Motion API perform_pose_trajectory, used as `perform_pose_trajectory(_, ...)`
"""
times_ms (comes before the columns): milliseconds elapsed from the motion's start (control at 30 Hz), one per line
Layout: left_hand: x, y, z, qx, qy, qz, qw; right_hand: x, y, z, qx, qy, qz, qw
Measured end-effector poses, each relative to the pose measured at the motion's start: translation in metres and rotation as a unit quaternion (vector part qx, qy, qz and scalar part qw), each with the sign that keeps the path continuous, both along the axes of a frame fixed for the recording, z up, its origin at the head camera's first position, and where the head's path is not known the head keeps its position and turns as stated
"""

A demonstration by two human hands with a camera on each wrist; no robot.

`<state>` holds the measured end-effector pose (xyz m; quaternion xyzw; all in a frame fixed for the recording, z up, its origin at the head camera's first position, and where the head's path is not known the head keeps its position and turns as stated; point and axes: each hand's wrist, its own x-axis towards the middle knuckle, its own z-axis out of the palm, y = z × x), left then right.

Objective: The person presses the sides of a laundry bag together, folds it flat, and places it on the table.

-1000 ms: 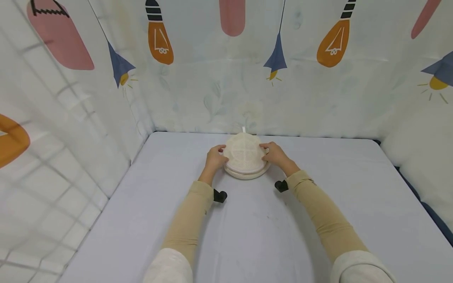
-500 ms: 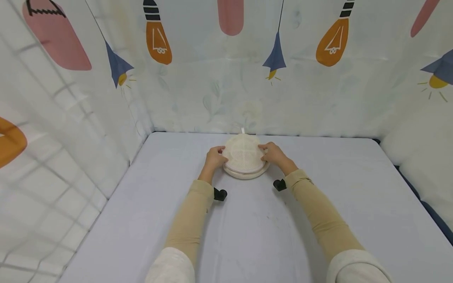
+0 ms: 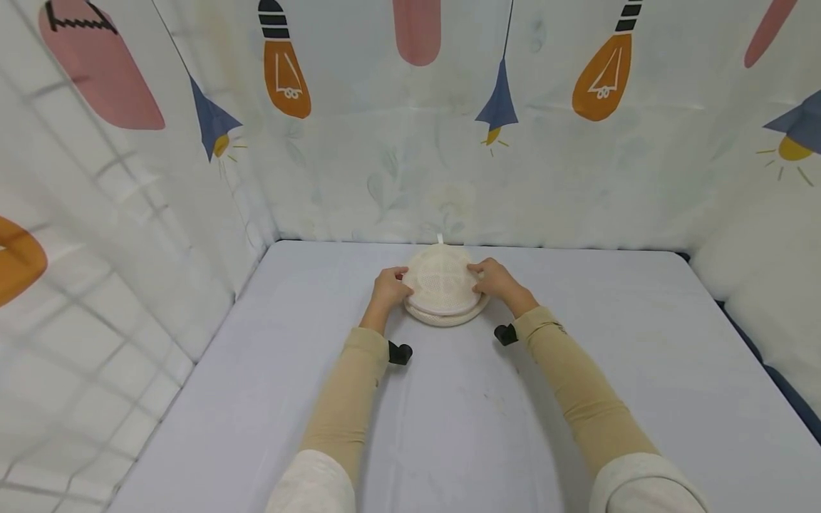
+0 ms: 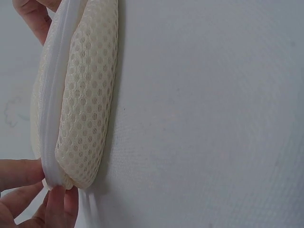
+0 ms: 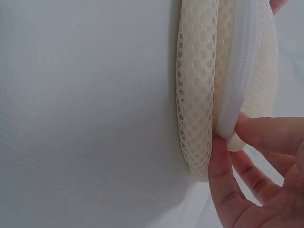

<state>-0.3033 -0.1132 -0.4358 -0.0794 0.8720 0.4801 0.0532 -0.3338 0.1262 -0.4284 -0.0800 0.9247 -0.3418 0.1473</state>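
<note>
No words, numbers or brand can be read in any of the three views. Just above the middle of the head view, a white tag [image 3: 440, 239] on the far edge of the cream mesh pouch [image 3: 442, 281] is too small to show lettering, and dark marks [image 3: 556, 325] at the cuff of the right sleeve [image 3: 590, 381], right of centre, cannot be made out. The black zigzag [image 3: 80, 23] on the pink shape [image 3: 105, 75], upper left, forms no legible letters.

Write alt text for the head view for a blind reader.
A person's left hand and right hand hold a round, cream mesh bag from either side near the far edge of a white table. Behind it hangs a white curtain printed with orange bulbs and blue lamps.
</note>
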Motion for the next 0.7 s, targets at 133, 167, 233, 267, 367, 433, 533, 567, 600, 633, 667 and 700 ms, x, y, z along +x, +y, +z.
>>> perform_pose_trajectory(133, 0.000, -0.001, 0.001, -0.007, 0.003, -0.002, 1.0000, 0.001, 0.002, -0.001, 0.003, 0.002, 0.001, 1.000)
perform_pose_trajectory(167, 0.000, -0.002, 0.001, -0.010, 0.004, -0.004, 0.9999, 0.002, 0.002, -0.001, 0.003, 0.004, 0.002, 1.000)
perform_pose_trajectory(233, 0.000, -0.004, 0.001, -0.015, 0.005, -0.008, 0.9998, 0.002, 0.002, 0.000, 0.005, 0.009, 0.007, 1.000)
perform_pose_trajectory(267, 0.000, -0.005, 0.001, -0.016, 0.006, -0.010, 0.9998, 0.002, 0.002, 0.000, 0.005, 0.012, 0.009, 1.000)
perform_pose_trajectory(367, 0.002, -0.007, 0.002, -0.018, 0.006, -0.018, 0.9997, 0.004, 0.002, 0.002, 0.015, 0.018, 0.020, 1.000)
perform_pose_trajectory(433, 0.003, -0.008, 0.003, -0.020, 0.005, -0.022, 0.9995, 0.007, 0.002, 0.004, 0.021, 0.019, 0.026, 0.999)
perform_pose_trajectory(533, 0.005, -0.010, 0.004, -0.025, 0.002, -0.028, 0.9993, 0.011, 0.002, 0.007, 0.029, 0.021, 0.035, 0.999)
perform_pose_trajectory(567, 0.006, -0.010, 0.004, -0.026, 0.001, -0.030, 0.9992, 0.012, 0.003, 0.008, 0.031, 0.023, 0.038, 0.999)
perform_pose_trajectory(600, 0.006, -0.010, 0.005, -0.027, 0.000, -0.032, 0.9991, 0.014, 0.003, 0.009, 0.035, 0.028, 0.042, 0.998)
perform_pose_trajectory(633, 0.007, -0.010, 0.005, -0.029, 0.001, -0.036, 0.9989, 0.015, 0.003, 0.010, 0.037, 0.032, 0.046, 0.998)
perform_pose_trajectory(667, 0.007, -0.010, 0.006, -0.033, 0.001, -0.041, 0.9986, 0.015, 0.004, 0.011, 0.039, 0.035, 0.051, 0.997)
perform_pose_trajectory(700, 0.008, -0.010, 0.006, -0.040, 0.002, -0.048, 0.9981, 0.016, 0.004, 0.012, 0.041, 0.039, 0.056, 0.997)
